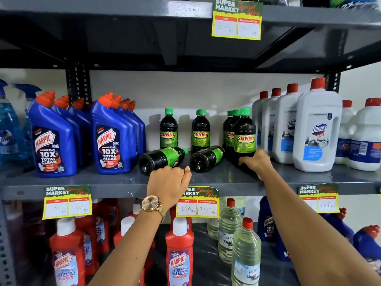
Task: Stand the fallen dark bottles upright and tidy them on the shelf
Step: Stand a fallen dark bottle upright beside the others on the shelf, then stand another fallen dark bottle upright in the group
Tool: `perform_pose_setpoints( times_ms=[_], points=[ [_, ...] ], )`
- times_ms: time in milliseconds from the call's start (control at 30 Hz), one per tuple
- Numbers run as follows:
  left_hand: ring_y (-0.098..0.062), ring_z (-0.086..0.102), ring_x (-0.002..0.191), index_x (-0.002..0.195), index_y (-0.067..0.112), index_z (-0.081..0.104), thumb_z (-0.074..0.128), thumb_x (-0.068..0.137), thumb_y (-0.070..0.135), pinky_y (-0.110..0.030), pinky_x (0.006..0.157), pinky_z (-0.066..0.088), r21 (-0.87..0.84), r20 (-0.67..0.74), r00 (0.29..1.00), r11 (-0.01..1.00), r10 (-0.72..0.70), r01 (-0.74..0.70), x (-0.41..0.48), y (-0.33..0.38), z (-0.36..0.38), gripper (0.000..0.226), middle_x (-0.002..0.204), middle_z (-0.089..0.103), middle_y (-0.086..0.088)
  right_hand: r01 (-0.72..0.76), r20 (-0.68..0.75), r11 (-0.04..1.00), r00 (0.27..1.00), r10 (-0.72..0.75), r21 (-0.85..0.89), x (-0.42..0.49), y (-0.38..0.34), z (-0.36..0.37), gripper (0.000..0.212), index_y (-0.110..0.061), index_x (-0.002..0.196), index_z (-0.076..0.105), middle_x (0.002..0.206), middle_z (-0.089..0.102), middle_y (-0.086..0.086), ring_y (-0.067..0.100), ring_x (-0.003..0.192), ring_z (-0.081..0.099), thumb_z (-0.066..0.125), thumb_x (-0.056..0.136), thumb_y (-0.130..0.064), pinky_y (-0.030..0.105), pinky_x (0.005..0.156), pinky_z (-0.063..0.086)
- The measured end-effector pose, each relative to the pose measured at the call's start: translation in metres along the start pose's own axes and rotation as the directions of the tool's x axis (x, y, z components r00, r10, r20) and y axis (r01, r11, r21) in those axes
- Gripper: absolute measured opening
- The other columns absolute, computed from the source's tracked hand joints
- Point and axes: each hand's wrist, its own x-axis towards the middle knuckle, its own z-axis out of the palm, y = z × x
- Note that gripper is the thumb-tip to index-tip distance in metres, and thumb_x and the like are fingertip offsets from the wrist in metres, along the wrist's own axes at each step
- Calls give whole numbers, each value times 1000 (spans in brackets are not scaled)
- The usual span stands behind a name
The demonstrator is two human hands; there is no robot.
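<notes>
Two dark bottles with green caps lie on their sides on the grey middle shelf (103, 180): one at the left (158, 159), one at the right (206, 158), bases toward me. Behind them stand two single dark bottles (168, 129) (200, 131) and a row of three, the front one (245, 135) nearest. My right hand (256, 162) wraps the base of that front upright bottle. My left hand (169, 182), wearing a watch, hovers curled just in front of the left fallen bottle, holding nothing.
Blue Harpic bottles (109, 137) crowd the shelf to the left, white Domex bottles (315, 131) to the right. Price tags (198, 203) hang on the shelf edge. Red cleaner bottles (179, 254) and clear bottles (245, 254) fill the shelf below.
</notes>
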Motion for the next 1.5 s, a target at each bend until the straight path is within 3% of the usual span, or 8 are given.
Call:
perform_pose_setpoints(
  times_ms=[167, 367, 500, 667, 767, 933, 1067, 1500],
  points=[
    [-21, 54, 49, 49, 18, 41, 26, 98, 42, -29, 47, 34, 11, 51, 983, 984, 178, -179, 6, -10, -6, 56, 49, 51, 2, -40, 9, 997, 999, 40, -64, -2, -3, 0, 77, 4, 130, 40, 127, 55, 24, 40, 120, 50, 77, 69, -26, 53, 104, 40],
    [-16, 69, 78, 76, 15, 70, 19, 98, 43, -36, 62, 54, -108, 31, 968, 963, 250, -246, -7, -26, -9, 61, 83, 75, 1, 289, -468, 957, 842, -268, -28, -46, -24, -7, 53, -8, 97, 56, 99, 63, 12, 33, 100, 56, 58, 78, -57, 39, 79, 41],
    [-9, 69, 94, 91, 16, 75, 31, 96, 37, -24, 67, 55, -30, -107, 955, 959, 277, -281, -18, -27, -3, 50, 94, 77, 2, 236, -2, 966, 971, -238, -108, -65, -62, 17, 73, -12, 62, 48, 60, 58, 4, 27, 61, 65, 34, 75, -83, 36, 66, 52],
    [-11, 71, 89, 85, 13, 76, 35, 94, 32, -23, 63, 54, -24, -171, 946, 959, 275, -283, -20, -24, -6, 46, 84, 78, 2, -69, 325, 946, 929, 176, -317, -36, -85, 45, 99, -13, 129, 53, 119, 66, 14, 19, 58, 65, 43, 65, -87, 23, 54, 52],
    [-11, 71, 92, 88, 13, 76, 35, 94, 33, -24, 65, 54, -63, -152, 947, 954, 281, -293, -20, -23, -9, 46, 87, 77, 2, -153, 422, 957, 872, 248, -247, -23, -84, 59, 86, -12, 117, 57, 106, 67, 10, 19, 53, 58, 52, 63, -78, 17, 38, 39],
    [-13, 70, 93, 94, 12, 76, 38, 93, 30, -25, 75, 55, -89, -118, 947, 946, 299, -310, -21, -26, -8, 42, 94, 77, 0, -86, 147, 996, 985, 91, -39, -28, -56, 69, 81, -11, 86, 67, 53, 70, 0, 20, 50, 72, 48, 52, -81, 29, 72, 58],
    [-14, 70, 95, 96, 12, 75, 37, 93, 31, -27, 77, 56, -91, -81, 948, 945, 306, -313, -22, -27, -10, 43, 97, 76, -1, 105, -76, 994, 992, -104, 18, -22, -45, 67, 83, 3, 106, 64, 103, 68, 19, 37, 94, 65, 56, 72, -72, 31, 72, 45],
    [-14, 69, 98, 99, 13, 75, 35, 93, 32, -29, 77, 55, -120, -45, 983, 976, 179, -183, -28, -18, -18, 44, 99, 76, -1, 238, -75, 948, 963, -259, -211, -35, -52, 72, 98, 0, 127, 42, 114, 63, 18, 39, 104, 62, 74, 63, -66, 42, 76, 50]
  ],
)
